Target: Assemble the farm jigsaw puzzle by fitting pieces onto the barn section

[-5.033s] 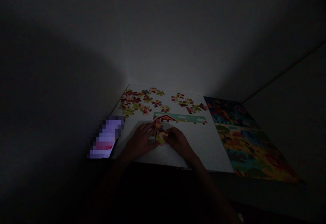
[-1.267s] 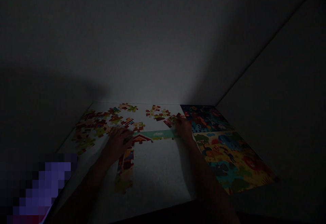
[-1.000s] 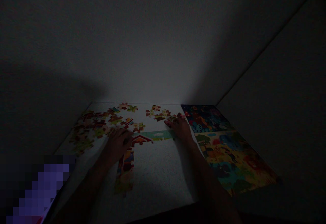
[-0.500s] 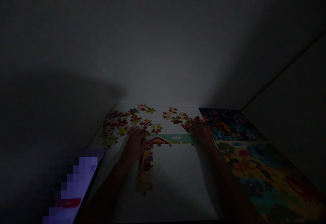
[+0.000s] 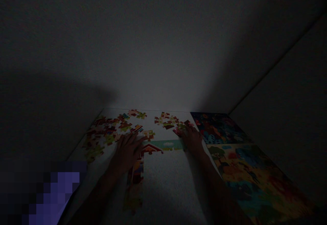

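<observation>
L hand (image 5: 127,151), fingers spread, is at the corner of the joined red-and-teal jigsaw strip (image 5: 167,145). R hand (image 5: 192,139)'s over knobbly pink-and-green jigsaw pcs (image 5: 177,132); can't tell if gripping.

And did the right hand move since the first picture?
Yes, the right hand moved rightward and farther forward, nearer the dark picture sheet.

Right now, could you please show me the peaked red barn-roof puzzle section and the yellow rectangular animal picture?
Peaked red barn-roof puzzle section (image 5: 151,148): head view, roof centre.
Yellow rectangular animal picture (image 5: 252,180): head view, centre.
</observation>
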{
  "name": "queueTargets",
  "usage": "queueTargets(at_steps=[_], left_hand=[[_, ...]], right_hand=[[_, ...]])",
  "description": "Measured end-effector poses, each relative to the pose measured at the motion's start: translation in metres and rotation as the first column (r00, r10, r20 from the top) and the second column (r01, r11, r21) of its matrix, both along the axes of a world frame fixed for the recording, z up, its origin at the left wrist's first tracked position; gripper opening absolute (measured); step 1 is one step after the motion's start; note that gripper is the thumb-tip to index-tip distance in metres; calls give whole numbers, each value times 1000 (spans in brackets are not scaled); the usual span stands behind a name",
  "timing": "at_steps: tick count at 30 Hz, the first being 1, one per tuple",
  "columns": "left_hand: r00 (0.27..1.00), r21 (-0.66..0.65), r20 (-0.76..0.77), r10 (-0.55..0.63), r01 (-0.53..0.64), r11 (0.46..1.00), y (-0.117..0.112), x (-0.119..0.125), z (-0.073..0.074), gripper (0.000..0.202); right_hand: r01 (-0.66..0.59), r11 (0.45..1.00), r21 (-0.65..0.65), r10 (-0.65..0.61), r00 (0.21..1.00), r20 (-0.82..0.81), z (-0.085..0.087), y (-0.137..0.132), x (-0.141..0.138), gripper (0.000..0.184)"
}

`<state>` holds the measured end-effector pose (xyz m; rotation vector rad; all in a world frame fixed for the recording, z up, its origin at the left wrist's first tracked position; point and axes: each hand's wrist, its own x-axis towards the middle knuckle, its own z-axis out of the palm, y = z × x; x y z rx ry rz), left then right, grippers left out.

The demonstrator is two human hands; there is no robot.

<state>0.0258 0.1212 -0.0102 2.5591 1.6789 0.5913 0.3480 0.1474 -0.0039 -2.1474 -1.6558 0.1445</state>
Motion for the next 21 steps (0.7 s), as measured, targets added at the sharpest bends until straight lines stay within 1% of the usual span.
queueTargets(at_steps=[3, 8, 11, 13, 14, 15, 17, 18, 19, 21], left_hand=[[1000, -15, 4, -16, 16, 1000, 2, -2, -2, 40], [999, 8, 35, 9, -9, 1000, 3, -1, -2, 38], [1000, -11, 22, 2, -2, 1000, 3, -1, -1, 38], [1000, -18, 17, 1, -1, 1000, 3, -2, 0, 38], [1000, -16, 17, -2, 2, 1000, 3, -1, 0, 38], [1000, -11, 19, -4, 4, 1000, 3, -1, 0, 38], [1000, 11, 31, -2, 2, 1000, 3, 0, 1, 37], [999, 21, 36, -2, 2, 1000, 3, 0, 2, 36], [999, 29, 42, 0, -1, 1000, 3, 1, 2, 36], [999, 38, 50, -2, 0, 999, 3, 1, 2, 36]], right_hand=[[-16, 1000, 6, 16, 1000, 3, 0, 0, -8, 51], [-179, 984, 23, 179, 984, -23, 0, 1, -19, 51], [-245, 965, 90, 251, 966, -65, 3, 8, -20, 48], [-249, 957, 147, 266, 957, -116, 8, 19, -10, 44], [-242, 956, 164, 266, 953, -145, 12, 25, -2, 41], [-206, 962, 178, 238, 953, -186, 15, 32, 8, 35], [-113, 976, 187, 153, 964, -217, 19, 45, 29, 39], [-24, 978, 208, 82, 957, -278, 20, 50, 39, 40], [37, 976, 216, 35, 946, -323, 19, 54, 48, 41], [96, 974, 204, -5, 914, -406, 14, 59, 56, 40]])
